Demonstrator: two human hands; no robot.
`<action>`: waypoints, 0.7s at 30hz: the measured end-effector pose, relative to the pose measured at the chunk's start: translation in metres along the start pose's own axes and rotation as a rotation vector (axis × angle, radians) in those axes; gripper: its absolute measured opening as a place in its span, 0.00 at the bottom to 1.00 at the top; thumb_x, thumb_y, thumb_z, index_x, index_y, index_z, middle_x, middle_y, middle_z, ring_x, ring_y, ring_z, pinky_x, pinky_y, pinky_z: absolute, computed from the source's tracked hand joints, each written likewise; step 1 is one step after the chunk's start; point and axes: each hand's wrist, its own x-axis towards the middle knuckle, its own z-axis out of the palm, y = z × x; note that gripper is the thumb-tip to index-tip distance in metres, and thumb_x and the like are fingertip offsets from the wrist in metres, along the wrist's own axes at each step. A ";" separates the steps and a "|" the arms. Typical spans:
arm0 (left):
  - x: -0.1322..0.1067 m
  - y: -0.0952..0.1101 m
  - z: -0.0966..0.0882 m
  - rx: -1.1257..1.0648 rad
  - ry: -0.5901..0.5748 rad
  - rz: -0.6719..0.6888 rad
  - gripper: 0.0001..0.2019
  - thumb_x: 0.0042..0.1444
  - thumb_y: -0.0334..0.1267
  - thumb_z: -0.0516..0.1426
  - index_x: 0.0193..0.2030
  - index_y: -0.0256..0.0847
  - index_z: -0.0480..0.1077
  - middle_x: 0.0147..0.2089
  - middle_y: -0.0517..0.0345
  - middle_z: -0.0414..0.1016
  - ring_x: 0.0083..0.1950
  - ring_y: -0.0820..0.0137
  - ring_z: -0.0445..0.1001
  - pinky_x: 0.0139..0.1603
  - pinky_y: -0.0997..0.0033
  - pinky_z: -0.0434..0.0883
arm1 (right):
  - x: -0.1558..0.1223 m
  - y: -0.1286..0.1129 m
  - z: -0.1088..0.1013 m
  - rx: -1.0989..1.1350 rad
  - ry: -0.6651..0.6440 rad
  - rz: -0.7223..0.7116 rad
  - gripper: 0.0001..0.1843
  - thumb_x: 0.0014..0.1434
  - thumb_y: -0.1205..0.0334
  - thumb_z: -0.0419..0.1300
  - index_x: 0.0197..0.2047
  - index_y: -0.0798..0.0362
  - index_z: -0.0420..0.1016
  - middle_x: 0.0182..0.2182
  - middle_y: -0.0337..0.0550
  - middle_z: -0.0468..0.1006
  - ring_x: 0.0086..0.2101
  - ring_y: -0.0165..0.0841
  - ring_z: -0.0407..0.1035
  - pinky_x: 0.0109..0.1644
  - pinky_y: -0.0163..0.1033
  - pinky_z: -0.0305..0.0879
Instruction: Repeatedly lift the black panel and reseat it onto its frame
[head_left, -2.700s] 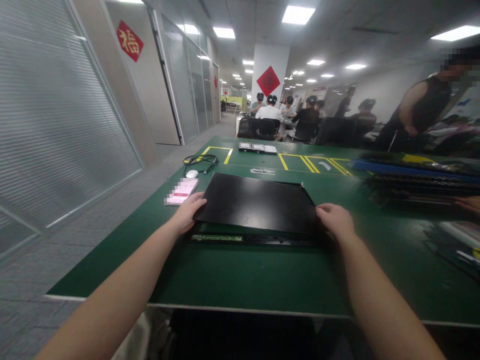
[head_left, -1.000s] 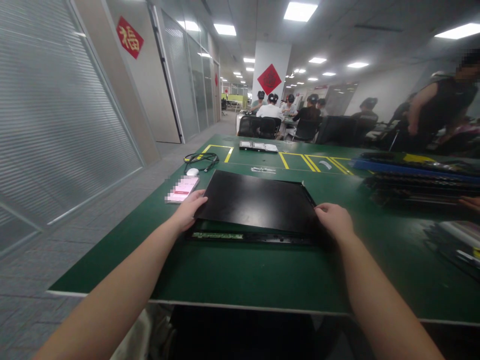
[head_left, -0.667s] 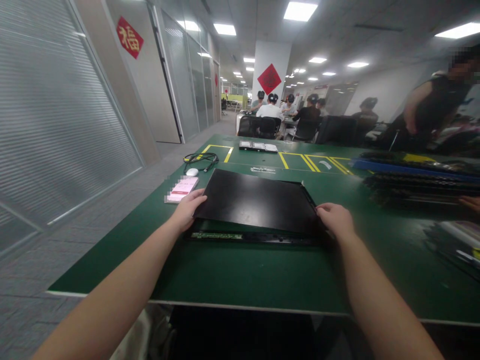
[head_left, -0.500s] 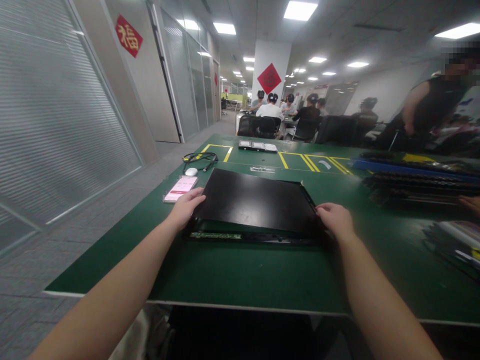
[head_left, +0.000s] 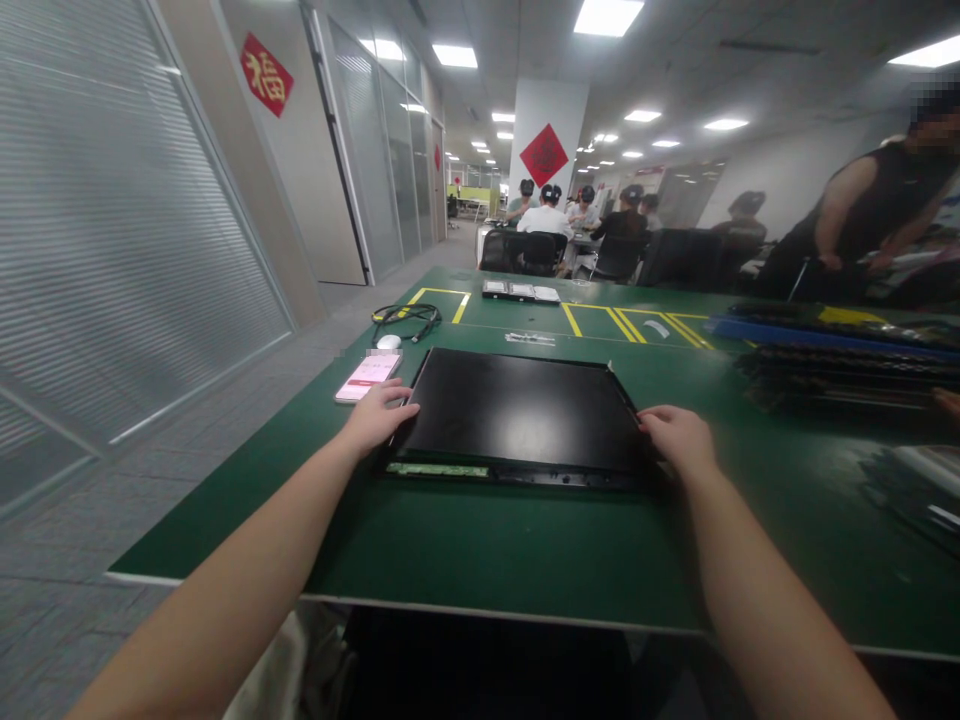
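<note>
A glossy black display panel [head_left: 517,405] lies nearly flat in a shallow black frame [head_left: 577,478] on the green table. Along the near edge of the frame runs a strip of green circuit board [head_left: 439,470]. My left hand [head_left: 377,415] grips the panel's left edge, its thumb on the top face. On the opposite side, my right hand [head_left: 679,437] is closed at the right edge, with its fingertips partly hidden against the frame.
Left of the panel lie a phone [head_left: 369,377], a white mouse-like object [head_left: 388,342] and a coiled black cable [head_left: 409,318]. Three small boxy drives [head_left: 521,291] sit at the back. Stacked dark strips [head_left: 840,370] crowd the right; a person [head_left: 862,210] stands beyond.
The panel's raised left and far side has come down, so it lies flatter and squarer in the frame. Both hands have stayed at its side edges.
</note>
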 end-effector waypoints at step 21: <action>0.010 -0.018 -0.002 0.456 -0.145 0.121 0.17 0.49 0.44 0.61 0.43 0.38 0.81 0.64 0.44 0.71 0.66 0.49 0.70 0.63 0.56 0.71 | 0.019 0.025 0.018 0.257 0.004 0.043 0.20 0.47 0.55 0.58 0.40 0.50 0.85 0.32 0.46 0.85 0.28 0.37 0.74 0.32 0.40 0.68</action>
